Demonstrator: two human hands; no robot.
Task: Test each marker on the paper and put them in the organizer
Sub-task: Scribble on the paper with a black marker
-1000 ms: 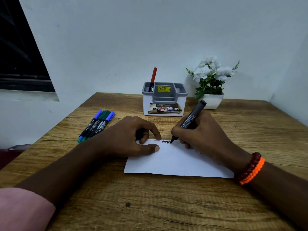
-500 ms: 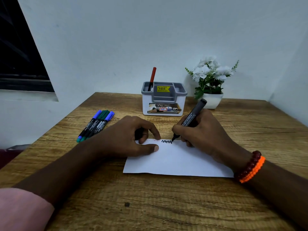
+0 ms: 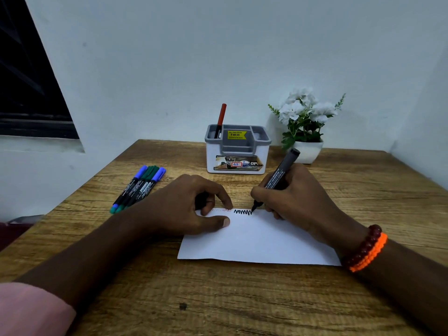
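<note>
A white sheet of paper [image 3: 261,241] lies on the wooden table [image 3: 242,299]. My right hand [image 3: 298,197] grips an uncapped black marker [image 3: 281,173], whose tip touches the paper's far edge at the end of a black zigzag [image 3: 242,212]. A faint red scribble sits to the left of the zigzag. My left hand [image 3: 179,209] rests on the paper's left corner, thumb flat, fingers curled round a small dark thing that looks like the cap. The grey-and-white organizer [image 3: 211,161] stands behind the paper, with a red marker [image 3: 221,115] upright in its left slot.
Several capped blue and green markers [image 3: 140,185] lie side by side on the table to the left of my left hand. A white pot of white flowers [image 3: 305,117] stands right of the organizer. Walls close the table in at the back and right.
The black zigzag has grown longer toward the right as my right hand moved the marker tip along the paper's far edge. My left hand has stayed in place.
</note>
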